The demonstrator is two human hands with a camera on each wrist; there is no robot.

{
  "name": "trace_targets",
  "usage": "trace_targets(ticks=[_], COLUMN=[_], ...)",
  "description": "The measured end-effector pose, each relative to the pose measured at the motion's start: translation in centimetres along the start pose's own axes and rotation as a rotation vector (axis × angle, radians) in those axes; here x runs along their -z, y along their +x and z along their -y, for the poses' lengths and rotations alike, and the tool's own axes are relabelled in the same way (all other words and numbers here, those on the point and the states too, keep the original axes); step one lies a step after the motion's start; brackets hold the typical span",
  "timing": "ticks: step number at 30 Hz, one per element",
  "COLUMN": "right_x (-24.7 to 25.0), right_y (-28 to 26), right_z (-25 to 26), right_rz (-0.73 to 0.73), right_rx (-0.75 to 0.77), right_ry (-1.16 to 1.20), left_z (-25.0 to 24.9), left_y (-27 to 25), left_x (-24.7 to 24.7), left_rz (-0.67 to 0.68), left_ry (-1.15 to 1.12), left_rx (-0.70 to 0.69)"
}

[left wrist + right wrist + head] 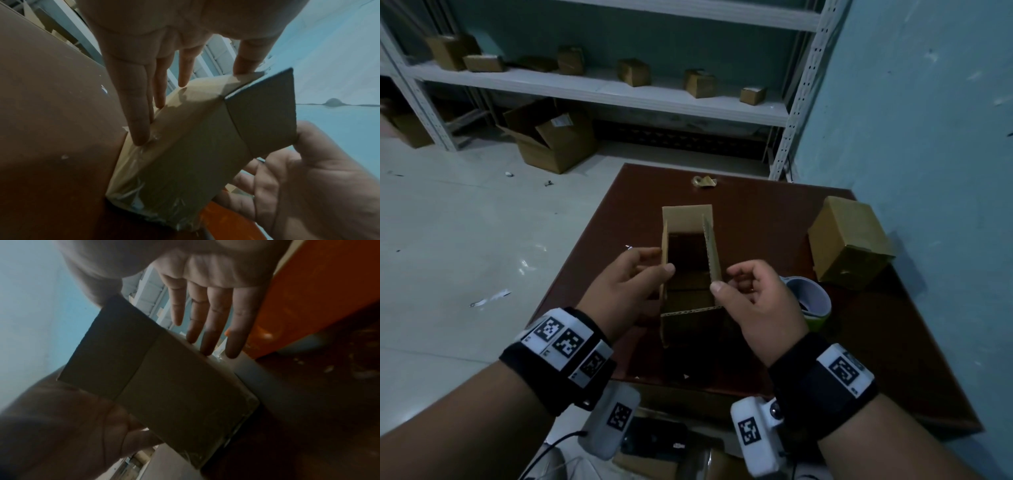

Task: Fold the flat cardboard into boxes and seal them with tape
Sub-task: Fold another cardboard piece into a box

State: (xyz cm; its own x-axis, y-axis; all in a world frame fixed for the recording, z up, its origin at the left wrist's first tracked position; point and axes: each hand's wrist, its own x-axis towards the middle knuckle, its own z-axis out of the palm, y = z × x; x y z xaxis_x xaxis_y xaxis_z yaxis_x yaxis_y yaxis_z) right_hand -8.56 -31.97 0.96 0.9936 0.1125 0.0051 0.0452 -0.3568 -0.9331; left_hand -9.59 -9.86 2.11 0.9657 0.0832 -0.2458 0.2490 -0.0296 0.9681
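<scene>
An open cardboard box (pixel 690 325) stands upright on the brown table (pixel 756 212), its top flaps raised. Clear tape shows along its bottom edge (pixel 144 194). My left hand (pixel 659 262) holds the left flap, thumb at its edge and straight fingers (pixel 139 123) against the outer wall. My right hand (pixel 726 279) pinches the near corner of the right flap (pixel 265 116), fingers (pixel 213 331) lying along the box's (pixel 174 386) side. A roll of tape (pixel 813 296) sits just right of my right hand.
A closed small box (pixel 849 243) rests at the table's right edge by the blue wall. A crumpled tape scrap (pixel 703 181) lies at the far edge. Beyond, a shelf (pixel 599 85) carries several small boxes, and a large open carton (pixel 551 137) is on the floor.
</scene>
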Motion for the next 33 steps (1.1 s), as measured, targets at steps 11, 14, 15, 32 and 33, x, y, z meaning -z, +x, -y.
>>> trace_targets(ticks=[11,14,15,32,33], right_x=[0.6,0.9,1.0,1.5,1.4], right_y=[-0.4,-0.2,-0.1,-0.1,-0.2], right_z=[1.1,0.8,0.7,0.6,0.6], right_rz=[0.032,0.012,0.002,0.052,0.046], right_rx=[0.292,0.303,0.322,0.318,0.322], right_ry=[-0.395,-0.368,-0.368,-0.305,-0.322], left_z=[-1.1,-0.7,-0.7,-0.5,-0.5], left_y=[-1.3,-1.3,-1.2,-0.8,-0.8], left_x=[0.2,0.7,0.9,-0.1,-0.3], left_rz=[0.179,0.25,0.266,0.061,0.049], left_ry=[0.24,0.328,0.336,0.611,0.616], left_rx=[-0.214,-0.259,-0.279,-0.315,-0.312])
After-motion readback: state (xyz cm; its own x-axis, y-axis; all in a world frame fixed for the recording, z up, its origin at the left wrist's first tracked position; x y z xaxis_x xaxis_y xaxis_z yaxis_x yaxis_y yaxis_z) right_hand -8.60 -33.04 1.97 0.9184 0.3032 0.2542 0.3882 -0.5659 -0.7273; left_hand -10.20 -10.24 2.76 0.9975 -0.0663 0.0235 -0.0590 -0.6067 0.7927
